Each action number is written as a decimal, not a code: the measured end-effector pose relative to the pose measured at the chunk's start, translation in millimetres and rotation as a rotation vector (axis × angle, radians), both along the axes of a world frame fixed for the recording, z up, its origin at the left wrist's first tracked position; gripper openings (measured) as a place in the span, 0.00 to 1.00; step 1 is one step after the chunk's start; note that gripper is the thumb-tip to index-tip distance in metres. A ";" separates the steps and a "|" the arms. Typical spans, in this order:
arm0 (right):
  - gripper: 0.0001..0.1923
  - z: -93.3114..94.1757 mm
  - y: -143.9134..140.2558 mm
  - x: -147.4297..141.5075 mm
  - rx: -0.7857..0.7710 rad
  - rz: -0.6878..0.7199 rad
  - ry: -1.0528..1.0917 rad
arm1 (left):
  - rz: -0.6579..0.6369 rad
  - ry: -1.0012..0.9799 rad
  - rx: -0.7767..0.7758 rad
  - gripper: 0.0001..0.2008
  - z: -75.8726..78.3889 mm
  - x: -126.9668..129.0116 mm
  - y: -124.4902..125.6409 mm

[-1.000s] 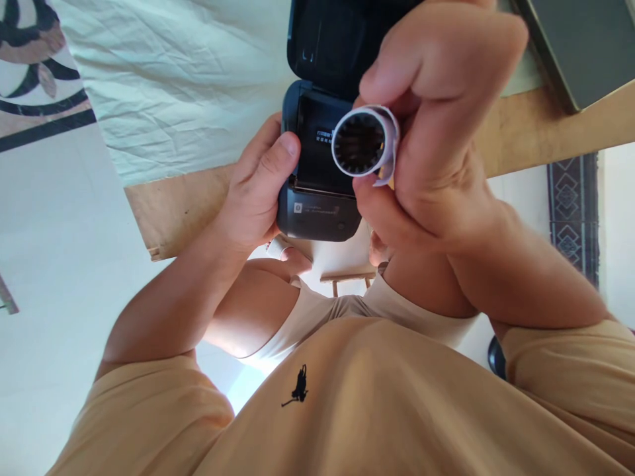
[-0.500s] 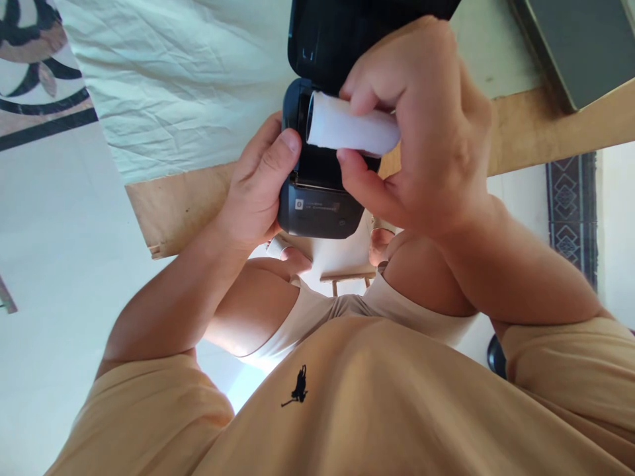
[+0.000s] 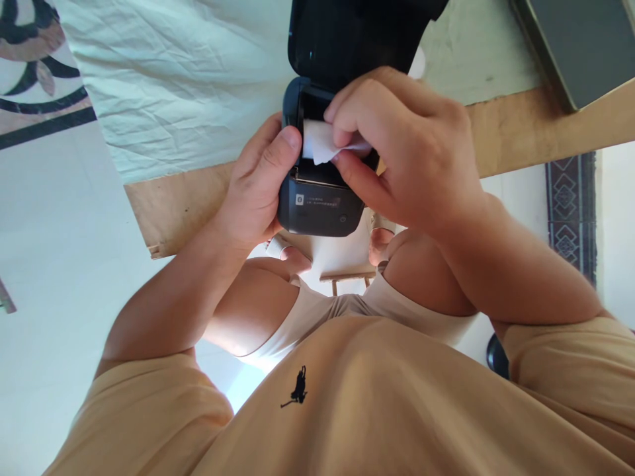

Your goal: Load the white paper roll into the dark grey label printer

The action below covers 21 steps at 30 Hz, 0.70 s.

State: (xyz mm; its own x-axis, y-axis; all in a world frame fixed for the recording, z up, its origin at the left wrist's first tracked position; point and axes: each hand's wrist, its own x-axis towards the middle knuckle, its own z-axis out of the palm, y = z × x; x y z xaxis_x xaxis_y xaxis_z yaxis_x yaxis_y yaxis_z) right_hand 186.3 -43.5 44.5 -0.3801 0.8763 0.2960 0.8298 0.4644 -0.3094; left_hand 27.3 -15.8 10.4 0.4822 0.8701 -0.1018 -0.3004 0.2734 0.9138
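A small black label printer (image 3: 322, 215) is held near the table's front edge, its black lid (image 3: 342, 39) swung up and back. My left hand (image 3: 260, 175) grips the printer's left side, thumb on the rim. Inside the open compartment sits a white paper roll (image 3: 309, 139), partly hidden by fingers. My right hand (image 3: 407, 145) reaches over the compartment from the right. Its thumb and fingertips pinch the roll's loose paper end, which stands up a little from the roll.
A pale green cloth (image 3: 188, 79) covers the wooden table (image 3: 183, 205). At the upper right lies a dark flat tray-like object (image 3: 585, 53). Part of a white round thing (image 3: 418, 64) shows behind my right hand. A wooden stool rung (image 3: 347, 276) is below, between my legs.
The paper roll has gone from above the printer down into its compartment. My right hand has lowered and shifted from the roll's body to its loose end. My left hand has stayed put.
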 end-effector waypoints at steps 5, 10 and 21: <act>0.11 0.4 -1.2 0.5 0.031 0.011 0.021 | 0.001 0.009 -0.004 0.11 -0.8 -1.6 1.0; 0.06 -3.3 -3.5 0.4 0.276 -0.028 0.053 | -0.014 0.002 0.009 0.12 -1.8 -2.2 1.4; 0.11 -5.0 -4.3 1.4 0.361 -0.147 -0.020 | -0.018 -0.022 0.000 0.16 -3.1 -3.4 2.5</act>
State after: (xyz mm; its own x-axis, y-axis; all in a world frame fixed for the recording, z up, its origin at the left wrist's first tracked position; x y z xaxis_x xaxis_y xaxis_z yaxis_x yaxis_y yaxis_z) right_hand 187.8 -47.7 39.6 -0.2670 0.7627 0.5891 0.8997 0.4164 -0.1312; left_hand 23.9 -13.3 7.3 0.4995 0.8615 -0.0909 -0.3154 0.2786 0.9071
